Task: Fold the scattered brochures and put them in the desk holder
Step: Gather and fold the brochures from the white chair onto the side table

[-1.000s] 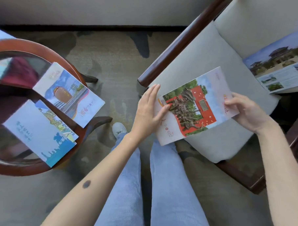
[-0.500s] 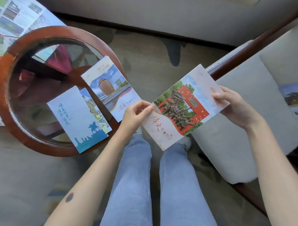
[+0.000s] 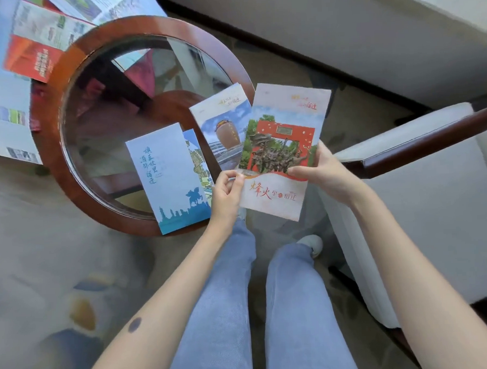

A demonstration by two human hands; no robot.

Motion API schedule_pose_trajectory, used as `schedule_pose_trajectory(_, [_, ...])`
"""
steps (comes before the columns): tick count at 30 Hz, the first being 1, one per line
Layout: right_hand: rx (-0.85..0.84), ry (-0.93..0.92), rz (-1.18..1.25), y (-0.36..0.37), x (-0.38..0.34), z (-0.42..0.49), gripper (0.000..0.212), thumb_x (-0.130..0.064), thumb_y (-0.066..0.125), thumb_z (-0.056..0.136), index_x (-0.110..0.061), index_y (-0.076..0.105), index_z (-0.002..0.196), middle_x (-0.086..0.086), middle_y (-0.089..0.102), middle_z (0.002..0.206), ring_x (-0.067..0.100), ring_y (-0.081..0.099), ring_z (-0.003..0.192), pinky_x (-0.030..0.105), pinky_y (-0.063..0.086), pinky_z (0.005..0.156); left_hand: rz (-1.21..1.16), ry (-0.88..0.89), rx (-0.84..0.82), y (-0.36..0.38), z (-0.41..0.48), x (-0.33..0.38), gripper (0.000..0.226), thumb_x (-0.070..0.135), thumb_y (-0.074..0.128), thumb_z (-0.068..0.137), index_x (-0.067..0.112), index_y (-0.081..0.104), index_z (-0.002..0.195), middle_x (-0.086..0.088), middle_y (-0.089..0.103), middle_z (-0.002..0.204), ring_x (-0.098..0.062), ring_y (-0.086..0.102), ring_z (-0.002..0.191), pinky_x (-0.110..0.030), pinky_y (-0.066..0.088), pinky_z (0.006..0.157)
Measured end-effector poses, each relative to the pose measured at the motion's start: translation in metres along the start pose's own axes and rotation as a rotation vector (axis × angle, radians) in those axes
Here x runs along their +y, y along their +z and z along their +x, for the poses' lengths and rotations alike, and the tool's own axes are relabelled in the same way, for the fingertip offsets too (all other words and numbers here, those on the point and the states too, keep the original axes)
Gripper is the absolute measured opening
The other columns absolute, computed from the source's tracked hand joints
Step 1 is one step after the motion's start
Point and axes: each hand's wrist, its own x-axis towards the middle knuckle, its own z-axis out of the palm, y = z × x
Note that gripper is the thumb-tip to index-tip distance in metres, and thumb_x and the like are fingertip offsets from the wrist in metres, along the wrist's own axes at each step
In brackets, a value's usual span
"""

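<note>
A folded brochure with a red gate picture [image 3: 283, 143] is held upright in the air beside the round table's right edge. My left hand [image 3: 227, 190] pinches its lower left edge. My right hand [image 3: 321, 169] grips its right side, thumb across the front. Two other folded brochures lie on the round glass table [image 3: 52, 109]: a pale blue one with a horse silhouette [image 3: 166, 179] near the front edge, and one picturing a brown jar-shaped building [image 3: 223, 129], partly under the held brochure. No desk holder is in view.
Several unfolded brochures [image 3: 33, 54] lie spread at the upper left beyond the table. A cushioned armchair with a dark wooden arm [image 3: 419, 146] stands at right. My legs in blue jeans [image 3: 256, 309] are over a patterned carpet.
The red-gate brochure has swung from a slanted, sideways hold to upright and moved left over the table's edge. My right hand shifted down its side. The view turned left, away from the chair.
</note>
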Motion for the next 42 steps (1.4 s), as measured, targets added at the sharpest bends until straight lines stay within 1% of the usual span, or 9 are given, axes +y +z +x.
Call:
schedule_pose_trajectory(4, [-0.041, -0.008, -0.173, -0.001, -0.005, 0.015, 0.064, 0.003, 0.061, 0.084, -0.032, 0.028, 0.125, -0.014, 0.055, 0.115, 0.001, 0.060, 0.104, 0.015, 0.054, 0.075, 0.060, -0.123, -0.099, -0.011, 0.008, -0.008, 0.007, 0.021, 0.052, 0.095, 0.025, 0.054, 0.089, 0.007, 0.059, 0.081, -0.003, 0.057, 0.072, -0.021, 0.044, 0.068])
schedule_pose_trajectory(9, [-0.264, 0.061, -0.457, -0.006, -0.020, 0.034, 0.044, 0.000, 0.060, 0.085, -0.032, 0.048, 0.114, -0.011, 0.064, 0.106, 0.000, 0.066, 0.093, 0.022, 0.056, 0.082, 0.040, -0.210, -0.078, -0.022, 0.032, 0.000, 0.019, 0.020, 0.048, 0.096, 0.024, 0.045, 0.114, 0.010, 0.058, 0.096, -0.003, 0.062, 0.075, -0.014, 0.051, 0.061])
schedule_pose_trajectory(13, [0.018, 0.011, -0.559, 0.002, -0.023, 0.059, 0.028, -0.009, 0.067, 0.081, -0.017, 0.056, 0.105, -0.001, 0.067, 0.103, 0.014, 0.065, 0.095, 0.027, 0.053, 0.081, 0.056, -0.164, 0.017, -0.027, 0.056, 0.013, 0.017, 0.006, 0.042, 0.097, 0.006, 0.052, 0.110, -0.001, 0.060, 0.090, 0.001, 0.063, 0.053, -0.011, 0.045, 0.046])
schedule_pose_trajectory(16, [0.204, -0.023, -0.727, 0.015, -0.018, 0.081, 0.034, -0.015, 0.071, 0.078, -0.013, 0.058, 0.109, 0.005, 0.065, 0.106, 0.017, 0.059, 0.092, 0.026, 0.043, 0.079, 0.028, -0.187, 0.081, -0.029, 0.079, 0.024, 0.009, 0.005, 0.045, 0.095, 0.010, 0.051, 0.100, -0.007, 0.059, 0.098, -0.002, 0.064, 0.052, -0.015, 0.049, 0.052])
schedule_pose_trajectory(19, [0.278, -0.071, -0.786, 0.029, -0.014, 0.100, 0.035, -0.016, 0.070, 0.079, -0.010, 0.058, 0.110, 0.010, 0.065, 0.109, 0.024, 0.060, 0.097, 0.031, 0.047, 0.082, 0.119, -0.195, 0.117, -0.031, 0.099, 0.031, 0.009, 0.010, 0.050, 0.093, 0.010, 0.051, 0.101, -0.009, 0.060, 0.103, -0.010, 0.063, 0.063, -0.022, 0.053, 0.062])
schedule_pose_trajectory(23, [0.271, -0.016, -0.954, 0.044, -0.005, 0.118, 0.030, -0.021, 0.065, 0.083, -0.005, 0.054, 0.106, 0.014, 0.057, 0.110, 0.031, 0.055, 0.100, 0.031, 0.038, 0.076, 0.296, -0.136, 0.220, -0.035, 0.111, 0.031, 0.005, 0.010, 0.055, 0.089, 0.010, 0.054, 0.094, -0.009, 0.062, 0.091, -0.009, 0.061, 0.061, -0.033, 0.057, 0.072])
schedule_pose_trajectory(29, [0.320, 0.020, -1.000, 0.056, 0.009, 0.126, 0.031, -0.022, 0.061, 0.087, -0.006, 0.049, 0.110, 0.014, 0.052, 0.114, 0.032, 0.056, 0.102, 0.035, 0.040, 0.076, 0.396, -0.085, 0.278, -0.035, 0.118, 0.026, 0.004, 0.012, 0.060, 0.087, 0.009, 0.056, 0.089, -0.011, 0.066, 0.087, -0.020, 0.066, 0.070, -0.040, 0.057, 0.078])
schedule_pose_trajectory(34, [0.369, 0.026, -1.187, 0.058, 0.012, 0.123, 0.034, -0.033, 0.060, 0.087, -0.010, 0.048, 0.110, 0.010, 0.058, 0.116, 0.031, 0.051, 0.110, 0.042, 0.040, 0.087, 0.460, -0.054, 0.328, -0.027, 0.117, 0.026, 0.005, 0.011, 0.059, 0.087, 0.011, 0.054, 0.085, -0.010, 0.064, 0.086, -0.030, 0.066, 0.083, -0.042, 0.055, 0.079])
schedule_pose_trajectory(42, [0.197, 0.110, -1.144, 0.040, 0.005, 0.119, 0.040, -0.045, 0.041, 0.095, -0.011, 0.050, 0.114, 0.009, 0.064, 0.112, 0.032, 0.056, 0.105, 0.041, 0.036, 0.089, 0.421, 0.018, 0.404, -0.013, 0.106, 0.031, 0.012, 0.021, 0.053, 0.092, 0.012, 0.047, 0.086, -0.004, 0.056, 0.082, -0.029, 0.062, 0.082, -0.038, 0.051, 0.078])
